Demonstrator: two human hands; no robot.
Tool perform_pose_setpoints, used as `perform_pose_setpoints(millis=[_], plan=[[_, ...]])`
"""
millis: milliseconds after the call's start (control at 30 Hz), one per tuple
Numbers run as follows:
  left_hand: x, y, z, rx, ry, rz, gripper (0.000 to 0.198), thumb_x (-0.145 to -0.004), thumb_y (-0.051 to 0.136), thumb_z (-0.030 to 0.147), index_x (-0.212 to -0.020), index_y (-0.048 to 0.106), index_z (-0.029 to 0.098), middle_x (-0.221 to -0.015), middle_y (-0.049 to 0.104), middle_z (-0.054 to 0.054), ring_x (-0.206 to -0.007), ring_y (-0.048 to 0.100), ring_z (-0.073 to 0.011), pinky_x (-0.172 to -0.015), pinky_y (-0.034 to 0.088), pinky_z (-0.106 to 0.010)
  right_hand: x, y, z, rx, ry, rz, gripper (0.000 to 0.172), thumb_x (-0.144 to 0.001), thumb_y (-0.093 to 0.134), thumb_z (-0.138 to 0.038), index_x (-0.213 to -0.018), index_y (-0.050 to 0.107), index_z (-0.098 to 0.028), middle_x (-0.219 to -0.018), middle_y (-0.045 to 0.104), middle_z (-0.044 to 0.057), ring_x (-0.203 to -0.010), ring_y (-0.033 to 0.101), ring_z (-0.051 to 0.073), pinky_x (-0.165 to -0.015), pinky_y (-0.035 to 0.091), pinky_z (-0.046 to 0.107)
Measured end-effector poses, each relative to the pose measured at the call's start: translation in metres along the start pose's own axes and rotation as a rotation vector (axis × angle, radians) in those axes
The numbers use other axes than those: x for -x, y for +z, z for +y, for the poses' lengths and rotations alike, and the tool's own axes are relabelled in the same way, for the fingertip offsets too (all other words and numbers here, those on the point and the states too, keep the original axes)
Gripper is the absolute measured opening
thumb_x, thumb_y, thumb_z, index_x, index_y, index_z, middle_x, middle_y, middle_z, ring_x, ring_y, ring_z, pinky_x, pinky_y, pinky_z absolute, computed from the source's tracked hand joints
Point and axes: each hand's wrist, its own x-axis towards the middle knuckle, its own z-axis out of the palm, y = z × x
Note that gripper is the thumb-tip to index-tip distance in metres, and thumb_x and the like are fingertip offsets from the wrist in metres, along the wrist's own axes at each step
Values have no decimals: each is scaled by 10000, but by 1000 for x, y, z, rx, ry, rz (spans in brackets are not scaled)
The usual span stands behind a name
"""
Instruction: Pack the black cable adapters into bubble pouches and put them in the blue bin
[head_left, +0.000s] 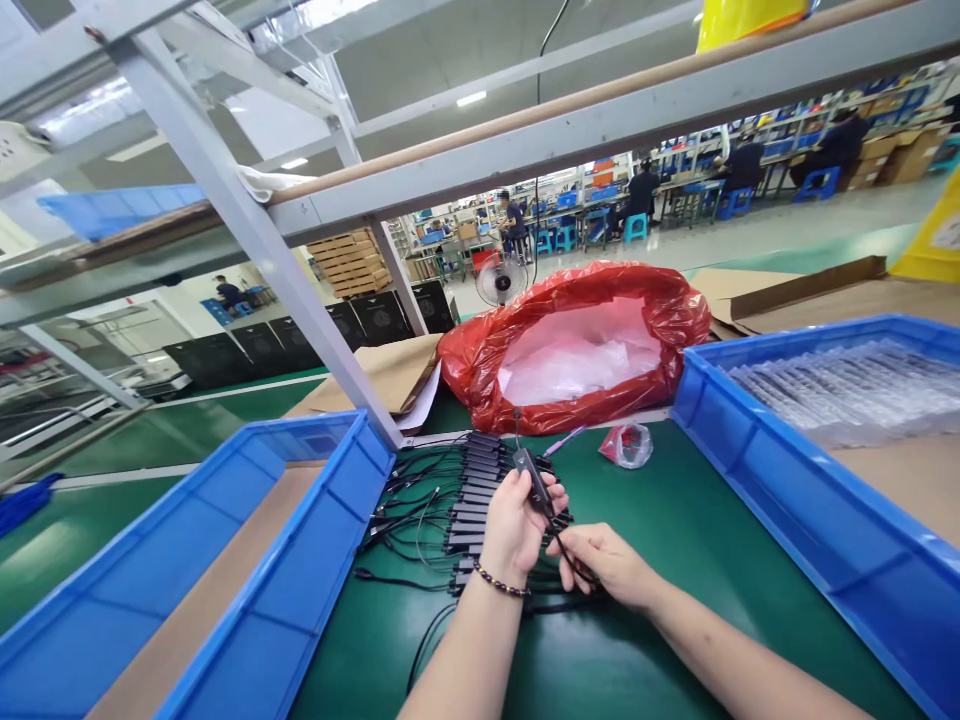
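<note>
Green mat [675, 560] between blue bins [787, 520], hands [559, 540] gripping adapter [532, 478]

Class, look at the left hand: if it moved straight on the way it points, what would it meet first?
Probably the red plastic bag beyond the left hand; its height above the row of black adapters is unclear.

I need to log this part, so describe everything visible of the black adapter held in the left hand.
The black adapter is a small, slim oblong block, matte black, plastic by its look. It is held tilted above the green mat in the left hand, whose fingers wrap its lower half. A thin black cable rises from its upper end; a second cable runs from below to the right hand, which pinches it. Behind it lies a row of like adapters with cables.
</note>
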Motion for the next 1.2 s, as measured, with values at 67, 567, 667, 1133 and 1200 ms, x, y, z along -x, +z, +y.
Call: perform_pose_setpoints(millis=[67,567,667,1133,1200], plan=[[-8,-7,-15,24,39,13,168,-720,626,242,-759,498,141,-722,611,-46,-656,613,-144,-682,489,-319,0,0,3,-101,73,-24,496,-740,490,-608,-789,552,-118,-498,594,21,-325,405,59,-343,279,169],[-3,-25,-22,-175,136,-79,358,-705,640,242,-997,438,195,-964,634,-82,-887,628,-231,-776,467,-349,-3,-1,13,-123,217,-68,477,-715,508,-622,-738,482,-146,-528,634,36,-382,526,98,-406,364,188],[-3,-28,-24,-176,126,-85,366,-701,646,247,-993,432,194,-962,637,-83,-867,635,-229,-765,473,-346,-4,0,15,-73,218,-60,467,-725,493,-614,-725,474,-148,-530,632,35,-384,521,95,-404,346,184],[-5,-29,-34,-95,133,36,264,-734,603,407,-799,464,192,-650,564,30,-565,568,-101,-603,467,-252,-3,6,19,131,223,-3,359,-791,426,-517,-707,473,-171,-436,460,-56,-367,449,92,-401,358,196],[-5,-29,-35,-18,133,50,258,-734,605,399,-825,469,200,-614,519,49,-507,510,-78,-527,442,-220,-1,7,14,363,149,15,363,-840,370,-458,-635,467,-175,-446,448,-37,-396,457,104,-414,357,206]])
